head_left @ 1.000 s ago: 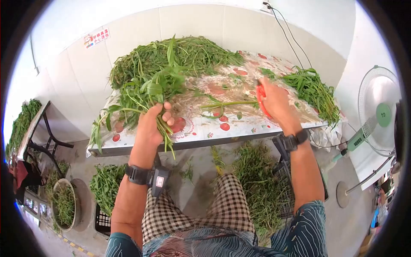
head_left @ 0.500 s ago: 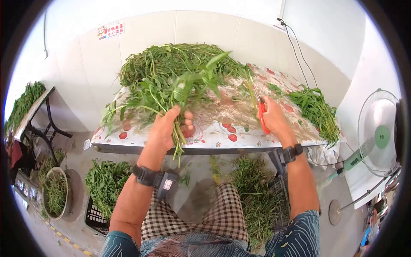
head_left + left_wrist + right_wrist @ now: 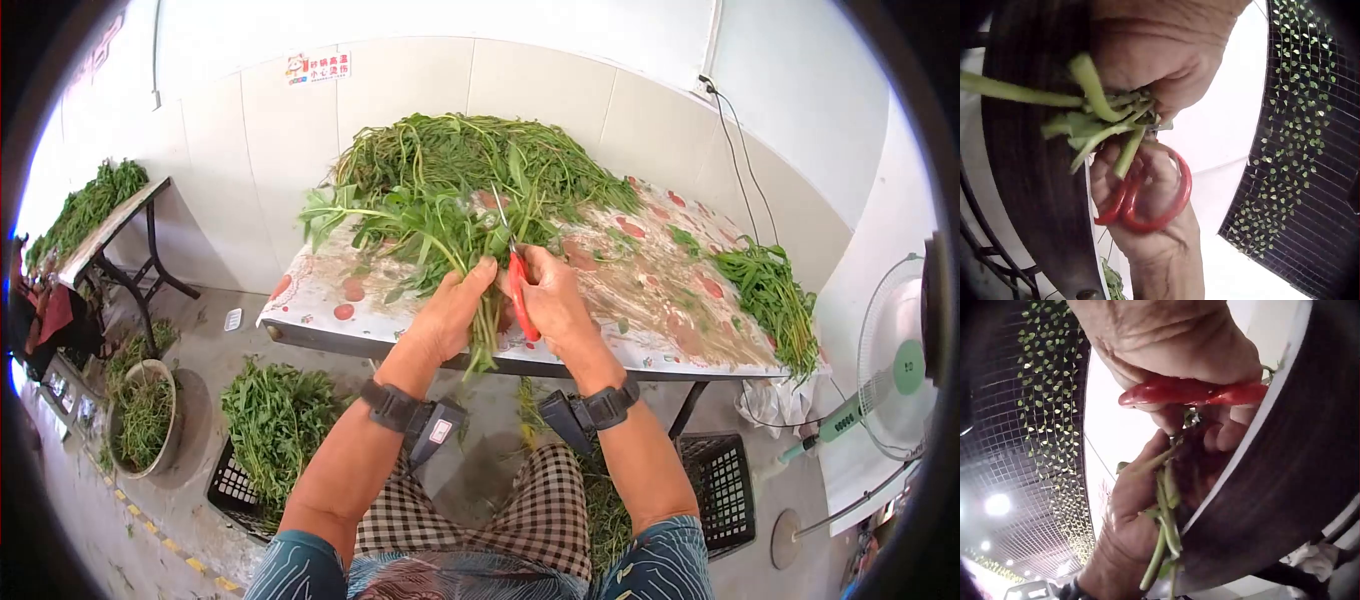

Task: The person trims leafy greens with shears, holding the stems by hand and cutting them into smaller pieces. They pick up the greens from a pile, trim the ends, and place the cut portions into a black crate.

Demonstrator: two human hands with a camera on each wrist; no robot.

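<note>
My left hand [image 3: 445, 315] grips a bunch of leafy green stems [image 3: 440, 228] above the table's front edge. Leaves fan out beyond the fist, and the stem ends [image 3: 1094, 94] poke out below it toward me. Close beside it, my right hand [image 3: 560, 300] holds red-handled scissors [image 3: 521, 295], fingers through the loops. The blades point away from me, up against the right side of the leaves. In the left wrist view the red loops [image 3: 1185, 190] sit just under the stem ends. In the right wrist view, the scissor handle [image 3: 1191, 394] crosses the right palm.
A large heap of greens [image 3: 480, 150] covers the back of the table, whose floral cloth [image 3: 650, 300] is soiled. A neater bundle [image 3: 768, 305] lies at the right end. Crates of greens [image 3: 280, 410] stand on the floor; a fan [image 3: 895, 370] is at the right.
My right hand has brought the scissors leftward, from well apart to beside my left hand. The long stem near the scissors earlier is no longer distinct. The head view has turned left.
</note>
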